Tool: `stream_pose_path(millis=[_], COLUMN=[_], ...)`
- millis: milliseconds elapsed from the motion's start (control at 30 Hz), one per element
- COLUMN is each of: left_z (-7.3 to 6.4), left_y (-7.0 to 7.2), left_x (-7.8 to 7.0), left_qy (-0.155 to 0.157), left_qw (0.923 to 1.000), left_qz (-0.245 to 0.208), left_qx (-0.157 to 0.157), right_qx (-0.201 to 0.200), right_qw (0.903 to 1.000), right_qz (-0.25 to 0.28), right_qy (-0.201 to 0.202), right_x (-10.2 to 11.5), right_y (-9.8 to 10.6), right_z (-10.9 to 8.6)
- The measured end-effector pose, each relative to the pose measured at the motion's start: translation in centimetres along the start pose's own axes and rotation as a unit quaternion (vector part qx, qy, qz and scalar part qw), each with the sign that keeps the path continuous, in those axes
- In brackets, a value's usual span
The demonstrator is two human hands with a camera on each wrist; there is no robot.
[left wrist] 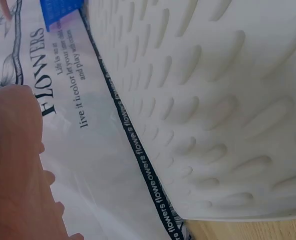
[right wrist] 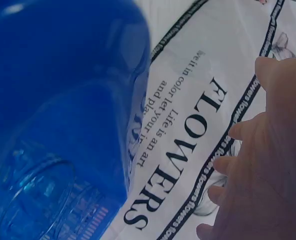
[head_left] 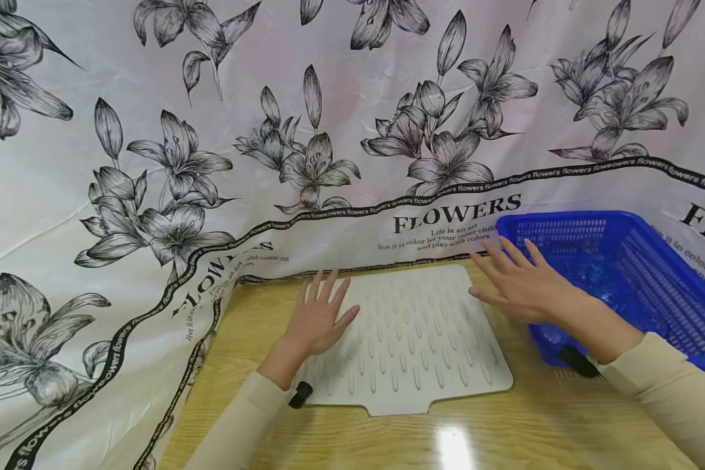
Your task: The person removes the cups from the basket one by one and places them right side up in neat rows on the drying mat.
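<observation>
A white draining board [head_left: 405, 385] with rows of raised oval ridges and a short spout lies on the wooden table. Over its left part hovers my left hand [head_left: 317, 320], palm down, fingers straight and spread, holding nothing. My right hand [head_left: 523, 287] is spread the same way, in front of the left side of a blue plastic basket [head_left: 681, 274] and near the board's right edge. Inside the basket lie clear glass-like vessels [right wrist: 37, 195], tinted blue by its walls. The left wrist view shows the ridges of the board close up beside the hand.
A white cloth [head_left: 329, 241] with black lily prints and lettering hangs behind the table and along its left side. The light wooden tabletop [head_left: 329, 437] shows in front of the board, with a bright reflection. Dark wrist straps [head_left: 301, 395] show below both hands.
</observation>
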State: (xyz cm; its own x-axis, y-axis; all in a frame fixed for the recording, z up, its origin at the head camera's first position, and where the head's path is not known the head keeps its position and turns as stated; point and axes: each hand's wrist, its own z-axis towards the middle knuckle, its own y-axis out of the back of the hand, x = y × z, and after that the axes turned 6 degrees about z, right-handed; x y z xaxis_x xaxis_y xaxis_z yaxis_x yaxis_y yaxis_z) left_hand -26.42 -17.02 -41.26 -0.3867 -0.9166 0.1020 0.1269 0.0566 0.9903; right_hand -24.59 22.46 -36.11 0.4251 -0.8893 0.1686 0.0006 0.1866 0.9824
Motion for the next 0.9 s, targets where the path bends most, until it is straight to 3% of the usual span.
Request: stream_pose_path(millis=[100, 400, 533, 900], left_z=[-0.5, -1.9, -2.2, -3.9], left_y=[-0.2, 0.0, -0.6, -1.1], left_x=[0.3, 0.7, 1.0, 1.5], left_qy=[0.005, 0.007, 0.007, 0.011], left_qw=[0.9999, 0.9992, 0.9989, 0.9951], left_qz=[-0.005, -0.038, -0.047, -0.097], left_qx=[0.008, -0.012, -0.001, -0.013], right_qx=[-0.001, -0.007, -0.014, -0.053], right_qw=[1.0000, 1.0000, 0.9998, 0.9966], right_qz=[-0.003, 0.000, 0.004, 0.064], right_qy=[-0.001, -0.003, -0.011, 0.003], right_x=[-0.5, -2.0, -2.6, -4.2], right_y=[0.1, 0.4, 0.2, -0.2], right_z=[-0.6, -1.6, -2.3, -4.2])
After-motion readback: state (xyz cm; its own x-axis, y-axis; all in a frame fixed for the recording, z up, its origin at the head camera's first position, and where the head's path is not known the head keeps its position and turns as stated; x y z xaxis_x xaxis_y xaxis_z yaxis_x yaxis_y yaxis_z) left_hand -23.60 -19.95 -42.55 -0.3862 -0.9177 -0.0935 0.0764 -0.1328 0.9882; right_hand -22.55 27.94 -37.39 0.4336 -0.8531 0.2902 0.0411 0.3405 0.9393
